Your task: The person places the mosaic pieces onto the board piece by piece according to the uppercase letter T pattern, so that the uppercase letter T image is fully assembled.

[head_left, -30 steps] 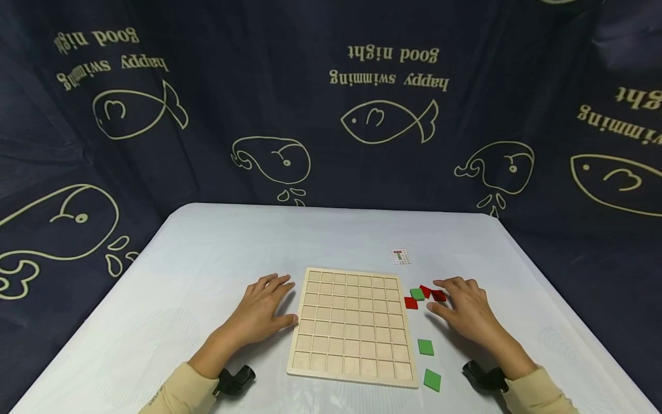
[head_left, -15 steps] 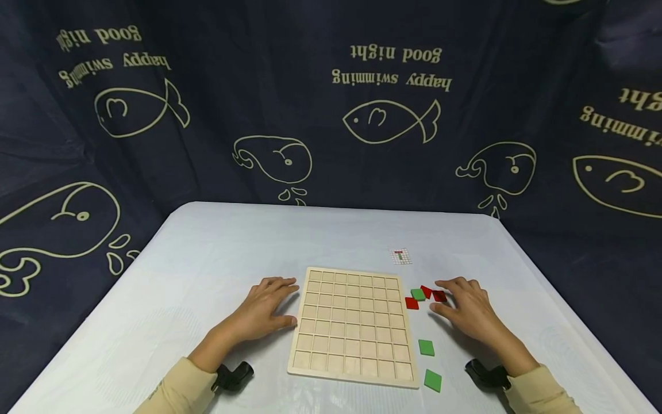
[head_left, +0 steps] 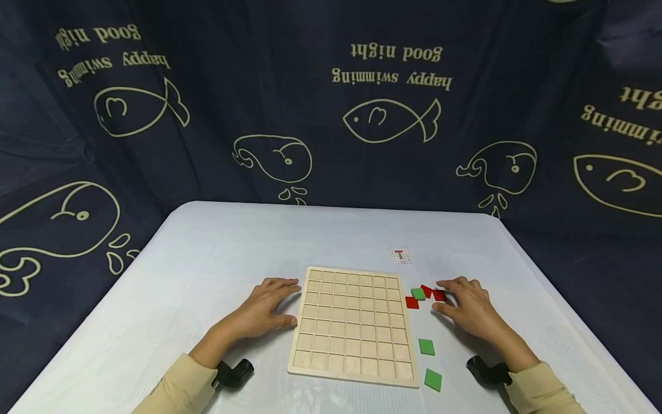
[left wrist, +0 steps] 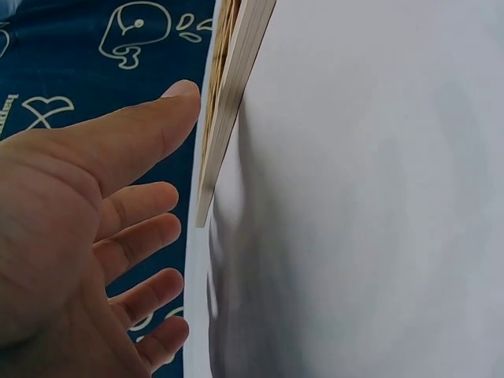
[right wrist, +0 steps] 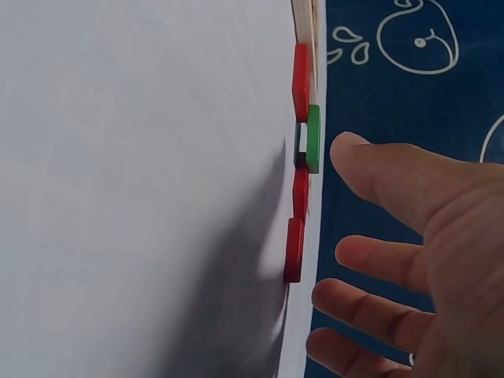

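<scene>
A wooden grid board point(head_left: 353, 332) with bare square cells lies on the table in the head view. My left hand point(head_left: 266, 310) is at its left edge, fingers spread and holding nothing; in the left wrist view the thumb point(left wrist: 169, 118) shows close to the board's side. To the right of the board, my right hand point(head_left: 468, 305) hovers by a cluster of square tiles, its fingers apart and bare. That cluster has a red tile point(head_left: 412, 303), a green tile point(head_left: 418, 294) resting partly on its neighbours, a second red tile point(head_left: 426, 291) and a third red tile point(head_left: 439, 295).
Two more green tiles, an upper green tile point(head_left: 426, 347) and a lower green tile point(head_left: 433, 380), lie along the board's right side. Behind the board is a small printed grid card point(head_left: 400, 256) with a red and green T pattern. A dark printed curtain point(head_left: 331, 103) hangs beyond the white table point(head_left: 233, 236).
My left hand has shifted very slightly, its fingers nearer the board. The right hand has drifted a touch to the right. Tiles and board stay put.
</scene>
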`<state>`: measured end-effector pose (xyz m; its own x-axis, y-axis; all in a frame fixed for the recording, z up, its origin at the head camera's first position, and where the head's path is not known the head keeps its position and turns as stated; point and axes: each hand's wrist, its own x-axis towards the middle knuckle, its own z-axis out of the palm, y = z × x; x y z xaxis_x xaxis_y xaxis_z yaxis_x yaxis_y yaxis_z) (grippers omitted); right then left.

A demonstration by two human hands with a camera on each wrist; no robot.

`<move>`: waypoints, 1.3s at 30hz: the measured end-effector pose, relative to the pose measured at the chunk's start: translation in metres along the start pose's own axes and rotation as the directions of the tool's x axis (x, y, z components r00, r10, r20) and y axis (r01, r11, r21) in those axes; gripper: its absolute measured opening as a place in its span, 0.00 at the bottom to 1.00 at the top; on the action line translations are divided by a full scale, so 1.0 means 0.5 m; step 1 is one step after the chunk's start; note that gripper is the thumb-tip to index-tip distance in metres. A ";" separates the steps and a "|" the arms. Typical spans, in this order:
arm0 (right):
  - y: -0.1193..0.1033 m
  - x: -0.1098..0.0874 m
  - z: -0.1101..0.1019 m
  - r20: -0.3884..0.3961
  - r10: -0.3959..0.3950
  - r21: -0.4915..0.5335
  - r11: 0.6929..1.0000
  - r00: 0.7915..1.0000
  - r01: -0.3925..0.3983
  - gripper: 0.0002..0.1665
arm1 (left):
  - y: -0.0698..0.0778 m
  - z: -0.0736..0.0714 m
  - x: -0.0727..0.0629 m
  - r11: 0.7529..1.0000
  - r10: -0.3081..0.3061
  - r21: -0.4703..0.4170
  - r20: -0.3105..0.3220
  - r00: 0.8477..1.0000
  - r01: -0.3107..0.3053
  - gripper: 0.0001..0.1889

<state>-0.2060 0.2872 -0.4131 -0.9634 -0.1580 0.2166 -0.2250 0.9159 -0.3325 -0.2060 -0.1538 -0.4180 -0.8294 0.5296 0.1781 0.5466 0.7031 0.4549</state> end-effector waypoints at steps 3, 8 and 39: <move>0.003 0.001 0.000 0.012 0.003 0.007 1.000 1.000 -0.003 0.31 | -0.001 0.001 0.002 1.000 0.003 -0.019 0.012 1.000 -0.003 0.35; 0.008 0.002 0.001 0.033 0.016 0.023 1.000 0.999 -0.017 0.30 | -0.003 0.001 0.005 0.998 0.022 -0.060 0.037 0.999 -0.020 0.35; 0.047 0.017 0.005 0.095 0.019 0.086 0.996 0.995 -0.027 0.21 | -0.017 0.013 0.012 0.975 0.033 -0.223 0.113 0.993 -0.007 0.32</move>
<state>-0.2197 0.3063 -0.4215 -0.9770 -0.1748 0.1218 -0.2101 0.8848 -0.4159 -0.2146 -0.1534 -0.4265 -0.7925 0.6026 0.0937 0.5130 0.5758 0.6366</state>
